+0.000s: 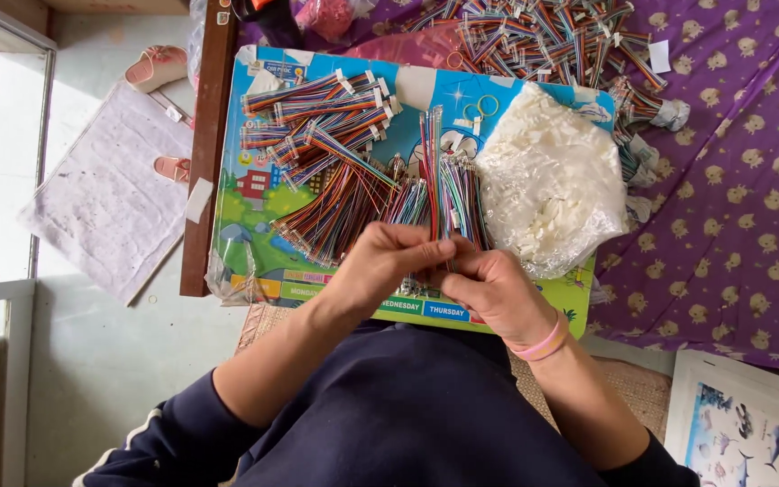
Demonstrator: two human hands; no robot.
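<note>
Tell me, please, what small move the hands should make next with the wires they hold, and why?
Probably take a white connector piece from the clear bag with the right hand. Both hands, the left hand too, pinch a thin wire strip upright over the colourful board, and the bag lies just beside the right hand.

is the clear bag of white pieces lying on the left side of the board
No, the clear bag of white pieces lies on the right side of the colourful board, beside the wire bundles.

The person wears a dark navy top [407, 415] with sleeves pushed up. A white stripe [132, 437] runs along the left sleeve. Pink bands [541, 344] circle the right wrist.
</note>
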